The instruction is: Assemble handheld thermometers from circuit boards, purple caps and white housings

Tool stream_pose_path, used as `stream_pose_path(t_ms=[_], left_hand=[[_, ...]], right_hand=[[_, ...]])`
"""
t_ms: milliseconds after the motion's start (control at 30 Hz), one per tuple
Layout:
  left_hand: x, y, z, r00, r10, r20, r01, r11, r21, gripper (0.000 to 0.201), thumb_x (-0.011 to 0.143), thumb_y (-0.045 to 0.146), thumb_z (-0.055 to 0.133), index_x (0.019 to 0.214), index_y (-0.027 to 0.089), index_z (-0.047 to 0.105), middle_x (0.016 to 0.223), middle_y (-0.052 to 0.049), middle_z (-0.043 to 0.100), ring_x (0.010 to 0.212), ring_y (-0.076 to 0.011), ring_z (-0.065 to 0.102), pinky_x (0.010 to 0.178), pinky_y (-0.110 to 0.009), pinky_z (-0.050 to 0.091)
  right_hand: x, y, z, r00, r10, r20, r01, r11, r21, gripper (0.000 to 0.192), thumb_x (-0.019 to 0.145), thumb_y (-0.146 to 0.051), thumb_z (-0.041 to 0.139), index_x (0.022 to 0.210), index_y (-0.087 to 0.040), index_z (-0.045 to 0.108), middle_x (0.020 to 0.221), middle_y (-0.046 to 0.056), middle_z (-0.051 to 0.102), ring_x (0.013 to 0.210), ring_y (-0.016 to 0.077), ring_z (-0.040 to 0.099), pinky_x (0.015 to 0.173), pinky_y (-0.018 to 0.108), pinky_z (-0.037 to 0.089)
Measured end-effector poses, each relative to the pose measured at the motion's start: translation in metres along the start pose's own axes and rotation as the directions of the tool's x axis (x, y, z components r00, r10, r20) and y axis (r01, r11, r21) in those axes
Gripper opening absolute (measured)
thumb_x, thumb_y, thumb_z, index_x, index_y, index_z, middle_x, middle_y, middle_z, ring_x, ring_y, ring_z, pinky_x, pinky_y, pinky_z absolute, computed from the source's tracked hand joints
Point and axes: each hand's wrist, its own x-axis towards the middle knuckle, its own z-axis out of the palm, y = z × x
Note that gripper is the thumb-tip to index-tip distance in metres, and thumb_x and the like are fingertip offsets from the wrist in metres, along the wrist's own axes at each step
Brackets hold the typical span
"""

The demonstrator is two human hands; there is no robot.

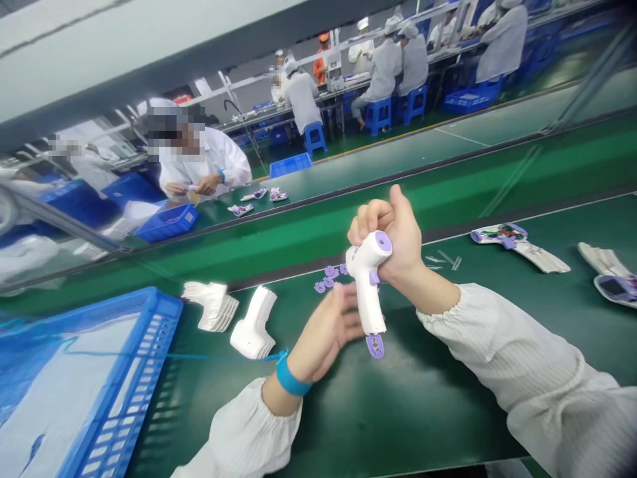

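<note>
Centre frame: right hand (393, 232) grips white plastic thermometer (368, 285) head | left hand (331, 332) open, fingertips touching handle | likely light, rigid, smooth; hold handle.

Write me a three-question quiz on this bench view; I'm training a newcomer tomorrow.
1. True or false: the right hand grips the top of the white thermometer housing.
2. The left hand's wrist wears: A) a blue wristband B) a watch C) nothing.
3. Fill in: left of the white half-shells stands a blue ____.

Key: 1 true; 2 A; 3 crate.
</note>
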Motion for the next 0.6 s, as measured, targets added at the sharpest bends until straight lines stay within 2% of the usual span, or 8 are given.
stream_pose_path(t_ms=[67,133,233,333,400,467,533,600], left_hand=[[-0.011,-0.003,-0.001,0.966,-0.16,0.204,0.169,0.985,-0.03,0.054,0.096,0.066,0.072,0.118,0.017,0.065,0.114,-0.013,0.074,0.091,-0.0224,0.079,0.086,-0.039,0.067],[-0.013,0.002,-0.006,0.958,-0.175,0.226,0.185,0.982,-0.024,0.048,0.091,0.057,0.082,0.11,0.016,0.066,0.103,-0.009,0.074,0.077,-0.0167,0.076,0.076,-0.032,0.067],[0.006,0.029,-0.032,0.992,-0.079,0.102,0.069,0.992,0.104,0.048,0.09,0.058,0.083,0.105,0.015,0.067,0.095,-0.007,0.073,0.07,-0.0136,0.072,0.069,-0.028,0.065],[0.042,0.071,-0.077,0.993,0.094,-0.076,-0.06,0.929,0.364,0.044,0.099,0.058,0.071,0.105,0.014,0.066,0.097,-0.01,0.075,0.082,-0.0177,0.075,0.082,-0.033,0.065],[0.063,0.101,-0.11,0.928,0.234,-0.291,0.012,0.761,0.649,0.046,0.108,0.058,0.052,0.111,0.015,0.066,0.108,-0.014,0.078,0.093,-0.0222,0.078,0.091,-0.038,0.063],[0.072,0.122,-0.14,0.869,0.298,-0.394,0.095,0.682,0.726,0.047,0.105,0.058,0.055,0.115,0.013,0.068,0.121,-0.021,0.077,0.11,-0.0325,0.077,0.099,-0.048,0.059],[0.062,0.13,-0.162,0.803,0.391,-0.451,0.135,0.617,0.775,0.047,0.099,0.055,0.063,0.118,0.013,0.068,0.131,-0.023,0.074,0.124,-0.038,0.07,0.107,-0.052,0.054],[0.037,0.125,-0.175,0.772,0.446,-0.452,0.148,0.566,0.811,0.046,0.095,0.054,0.065,0.118,0.014,0.069,0.131,-0.02,0.074,0.127,-0.0375,0.069,0.109,-0.051,0.052]], right_hand=[[0.003,-0.002,-0.008,0.999,-0.029,-0.022,0.028,0.999,-0.027,0.071,0.102,-0.078,0.045,0.055,-0.025,0.044,0.054,-0.001,0.043,0.051,0.0155,0.049,0.055,0.032,0.043],[0.007,-0.001,-0.02,0.997,-0.043,-0.061,0.034,0.99,-0.138,0.067,0.101,-0.079,0.048,0.061,-0.025,0.051,0.061,0.001,0.052,0.058,0.0166,0.055,0.06,0.031,0.048],[0.017,-0.004,-0.045,0.982,-0.089,-0.165,0.029,0.941,-0.337,0.059,0.098,-0.079,0.054,0.075,-0.025,0.06,0.08,0.004,0.064,0.073,0.0183,0.063,0.067,0.031,0.052],[0.026,-0.016,-0.069,0.98,-0.077,-0.182,-0.019,0.878,-0.477,0.059,0.097,-0.079,0.058,0.076,-0.024,0.062,0.081,0.005,0.063,0.072,0.0185,0.061,0.065,0.031,0.051],[0.027,-0.025,-0.079,0.991,-0.028,-0.131,-0.051,0.827,-0.561,0.059,0.095,-0.078,0.062,0.073,-0.023,0.065,0.075,0.005,0.062,0.069,0.0187,0.059,0.066,0.032,0.051],[0.022,-0.03,-0.084,0.996,0.068,-0.052,-0.086,0.75,-0.656,0.061,0.094,-0.078,0.064,0.072,-0.022,0.068,0.071,0.006,0.065,0.069,0.0199,0.061,0.069,0.034,0.051],[0.013,-0.03,-0.089,0.978,0.206,0.032,-0.107,0.628,-0.771,0.062,0.094,-0.08,0.061,0.075,-0.022,0.07,0.071,0.007,0.068,0.071,0.0222,0.065,0.071,0.035,0.051],[0.002,-0.026,-0.099,0.94,0.331,0.083,-0.092,0.478,-0.874,0.059,0.096,-0.078,0.058,0.082,-0.022,0.072,0.074,0.007,0.072,0.072,0.0239,0.067,0.069,0.036,0.05]])
